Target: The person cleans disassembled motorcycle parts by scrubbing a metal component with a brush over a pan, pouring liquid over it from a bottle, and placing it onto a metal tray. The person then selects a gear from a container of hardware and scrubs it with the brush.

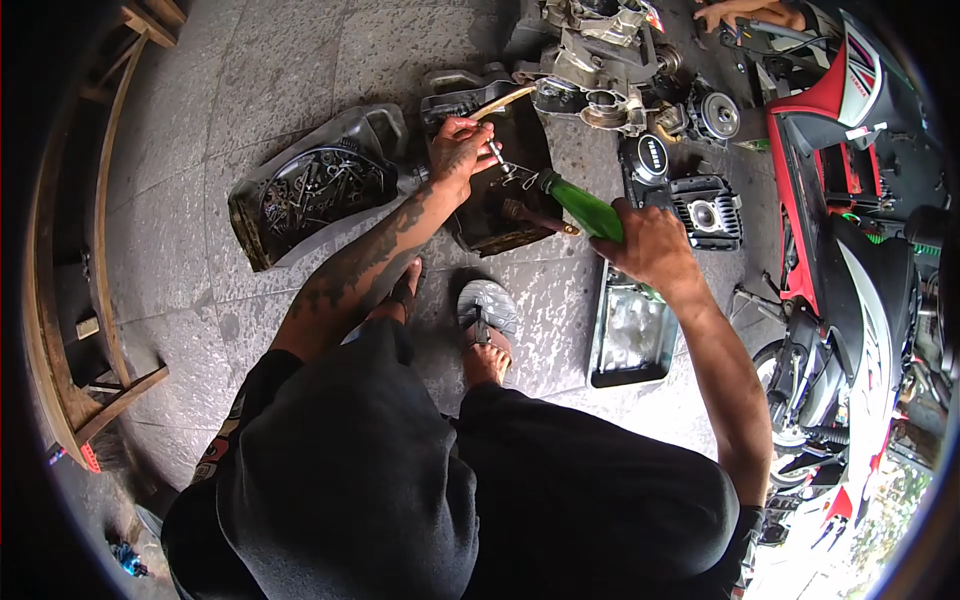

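Note:
My left hand (461, 155) pinches a small metal part (495, 151) over a dark open tray (510, 222) on the floor. My right hand (650, 245) is wrapped round a green glass bottle (582, 207), tilted with its mouth toward the left hand. Thin wire-like pieces (522, 177) show between the bottle mouth and the metal part. A brush (540, 217) lies across the tray, and a pale wooden handle (503, 101) rests at its upper edge. Left of the tray, a cut plastic container (323, 200) holds several bolts and small metal parts.
Engine casings (598, 90), a round engine part (718, 115) and a finned cylinder (706, 214) lie beyond. A black tray (630, 342) sits below my right hand. A red and white motorcycle (800, 190) stands at right, a wooden frame (105, 250) at left. Another person's hand (722, 14) shows top right.

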`<state>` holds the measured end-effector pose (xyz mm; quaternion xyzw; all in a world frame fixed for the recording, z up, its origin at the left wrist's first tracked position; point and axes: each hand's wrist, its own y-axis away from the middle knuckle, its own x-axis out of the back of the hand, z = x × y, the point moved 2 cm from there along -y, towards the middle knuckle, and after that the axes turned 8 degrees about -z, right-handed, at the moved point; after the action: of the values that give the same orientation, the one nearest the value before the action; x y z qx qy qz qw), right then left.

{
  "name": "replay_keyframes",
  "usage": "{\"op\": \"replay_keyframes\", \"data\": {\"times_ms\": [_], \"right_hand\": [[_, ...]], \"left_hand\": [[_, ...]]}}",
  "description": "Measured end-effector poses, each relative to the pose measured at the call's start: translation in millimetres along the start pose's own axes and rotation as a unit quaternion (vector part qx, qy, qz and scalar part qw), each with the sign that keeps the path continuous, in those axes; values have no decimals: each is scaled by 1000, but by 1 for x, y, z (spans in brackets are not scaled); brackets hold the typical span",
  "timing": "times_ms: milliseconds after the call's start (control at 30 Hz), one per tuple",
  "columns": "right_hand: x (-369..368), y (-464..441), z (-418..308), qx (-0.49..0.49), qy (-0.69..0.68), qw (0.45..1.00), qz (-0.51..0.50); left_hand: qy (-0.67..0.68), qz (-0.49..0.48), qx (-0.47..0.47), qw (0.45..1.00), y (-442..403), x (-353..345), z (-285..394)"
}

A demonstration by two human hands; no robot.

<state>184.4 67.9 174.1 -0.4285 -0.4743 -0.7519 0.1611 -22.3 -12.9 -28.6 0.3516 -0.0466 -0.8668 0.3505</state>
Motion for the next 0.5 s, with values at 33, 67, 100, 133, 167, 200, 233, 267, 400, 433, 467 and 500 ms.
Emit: {"op": "replay_keyframes", "data": {"times_ms": [33,67,100,133,167,200,233,267,400,433,467,500], "right_hand": [[-1,0,0,-1,-1,1000,0],[-2,0,0,12,-7,999,34],[-1,1,0,25,-13,997,69],[-1,0,0,25,-13,997,70],[0,-1,0,28,-16,997,70],[0,-2,0,31,-18,997,70],[1,-2,0,31,-18,997,70],[3,-2,-1,27,-16,997,74],[9,-2,0,21,-25,997,72],[10,-2,0,20,-26,997,72],[11,-2,1,21,-30,996,77],[12,-2,2,21,-34,996,82]], "left_hand": [[7,-7,-1,1000,0,0,-1],[7,-8,-1,1000,0,0,-2],[6,-11,-1,1000,0,0,-3],[5,-13,-2,1000,-1,-1,-3],[5,-14,-2,1000,-1,-1,-4],[5,-19,1,1000,1,-2,-3],[6,-23,4,1000,2,-3,-2],[6,-24,4,1000,3,-4,-1],[3,-47,7,999,4,-6,-2],[6,-58,7,998,4,-7,-3],[6,-59,8,998,4,-7,-3],[13,-85,2,996,4,-8,-4]]}}
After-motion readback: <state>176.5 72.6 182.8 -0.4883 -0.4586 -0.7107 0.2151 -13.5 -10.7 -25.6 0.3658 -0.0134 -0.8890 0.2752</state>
